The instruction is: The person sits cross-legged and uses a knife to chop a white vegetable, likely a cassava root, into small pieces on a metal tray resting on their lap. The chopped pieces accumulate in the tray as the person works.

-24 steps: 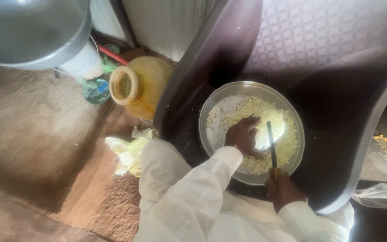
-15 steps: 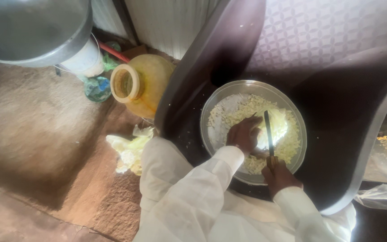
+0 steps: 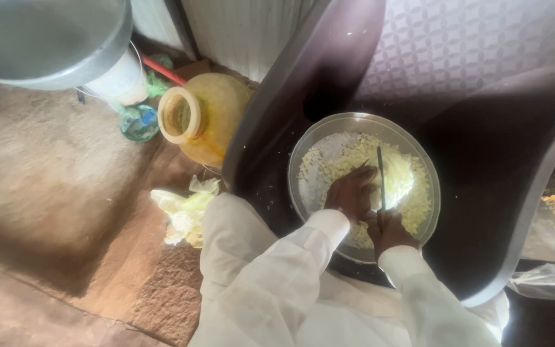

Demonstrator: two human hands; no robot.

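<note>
A round steel plate (image 3: 316,138) full of pale chopped cabbage (image 3: 412,180) sits on the seat of a dark plastic chair (image 3: 483,154). My left hand (image 3: 352,193) presses down on the cabbage near the plate's middle. My right hand (image 3: 390,231) grips the handle of a knife (image 3: 381,183), whose blade points away from me and stands in the cabbage just right of the left hand. Both arms are in white sleeves.
A yellow plastic jug (image 3: 203,119) with an open mouth stands on the floor left of the chair. Pale cabbage leaves (image 3: 184,209) lie on the brown floor by my knee. A large metal basin (image 3: 46,38) and a white container (image 3: 120,80) are at the upper left.
Both hands stay in the plate; the knife has shifted slightly against the cabbage beside the left hand. The view has drifted a little.
</note>
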